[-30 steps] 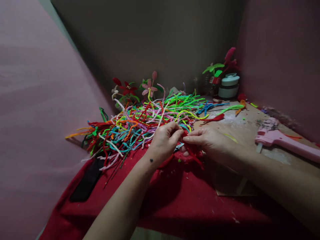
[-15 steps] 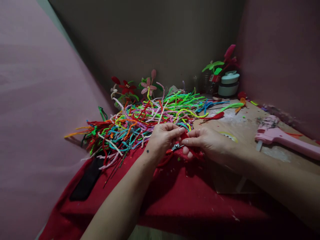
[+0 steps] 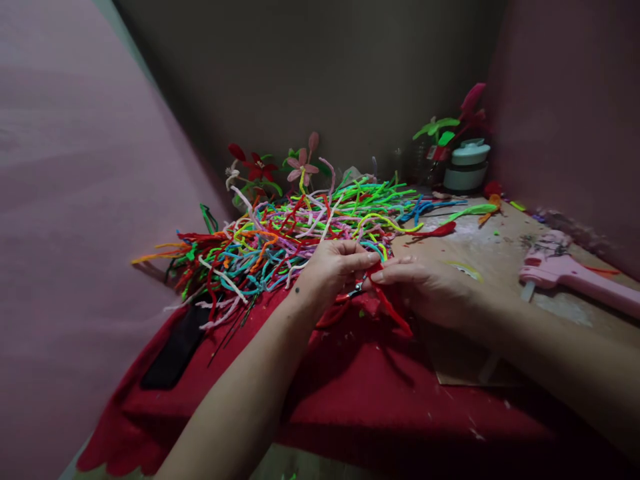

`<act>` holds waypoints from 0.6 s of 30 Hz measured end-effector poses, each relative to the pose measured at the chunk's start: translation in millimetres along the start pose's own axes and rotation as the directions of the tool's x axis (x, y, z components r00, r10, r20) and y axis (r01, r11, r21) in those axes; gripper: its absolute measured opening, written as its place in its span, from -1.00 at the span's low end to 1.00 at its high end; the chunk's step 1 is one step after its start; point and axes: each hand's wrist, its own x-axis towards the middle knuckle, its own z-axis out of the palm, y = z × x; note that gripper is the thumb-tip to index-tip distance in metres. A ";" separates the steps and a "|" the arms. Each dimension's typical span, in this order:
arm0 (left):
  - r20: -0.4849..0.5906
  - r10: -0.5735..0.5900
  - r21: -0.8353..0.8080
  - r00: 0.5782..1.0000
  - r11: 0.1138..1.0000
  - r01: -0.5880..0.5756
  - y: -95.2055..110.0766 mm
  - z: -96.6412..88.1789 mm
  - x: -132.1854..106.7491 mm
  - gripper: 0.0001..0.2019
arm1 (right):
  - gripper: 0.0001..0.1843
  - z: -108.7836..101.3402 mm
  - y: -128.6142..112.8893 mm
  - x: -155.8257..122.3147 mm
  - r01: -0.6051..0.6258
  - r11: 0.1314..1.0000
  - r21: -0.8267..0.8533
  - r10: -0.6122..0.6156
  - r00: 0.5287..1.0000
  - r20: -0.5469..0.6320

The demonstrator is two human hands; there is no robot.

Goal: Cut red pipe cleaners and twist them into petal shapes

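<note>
My left hand [image 3: 334, 270] and my right hand [image 3: 425, 285] meet over the red cloth [image 3: 350, 380], both pinched on a red pipe cleaner [image 3: 389, 308] that bends down to the right below them. Small scissors [image 3: 353, 292] with red handles lie just under my hands on the cloth. Right behind my hands spreads a big heap of pipe cleaners [image 3: 295, 240] in many colours.
Finished pipe-cleaner flowers [image 3: 280, 167] stand at the back by the wall. A pale green lidded jar [image 3: 466, 167] sits at the back right. A pink glue gun [image 3: 570, 272] lies on the wooden board [image 3: 500, 267] at right. A black flat thing [image 3: 175, 350] rests on the cloth at left.
The view shifted slightly. My hands stay together on the red pipe cleaner, and its free end now hangs lower to the right.
</note>
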 end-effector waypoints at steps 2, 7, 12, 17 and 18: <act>0.021 0.028 0.026 0.999 0.999 -0.028 -0.8 -0.3 0.5 -0.74 | -0.89 -0.1 0.0 1.8 -0.067 0.991 0.113 0.065 0.998 0.026; -0.039 0.257 0.103 0.966 0.962 -0.252 8.5 0.9 -3.7 -0.78 | -0.90 -0.8 -1.2 7.0 0.034 0.958 0.285 -0.001 0.993 -0.114; -0.008 0.361 0.362 0.933 0.870 -0.333 16.5 5.0 -12.0 -0.90 | -0.86 -3.4 -2.0 9.0 0.148 0.947 0.287 -0.088 0.974 -0.210; 0.044 0.490 0.574 0.870 0.701 -0.424 7.3 7.6 -8.8 -0.95 | -0.81 -2.0 -4.6 7.2 0.200 0.969 0.143 -0.159 0.954 -0.254; 0.065 0.515 0.617 0.855 0.653 -0.440 5.7 8.0 -8.2 -0.95 | -0.77 -1.9 -4.6 7.0 0.200 0.975 0.101 -0.167 0.949 -0.267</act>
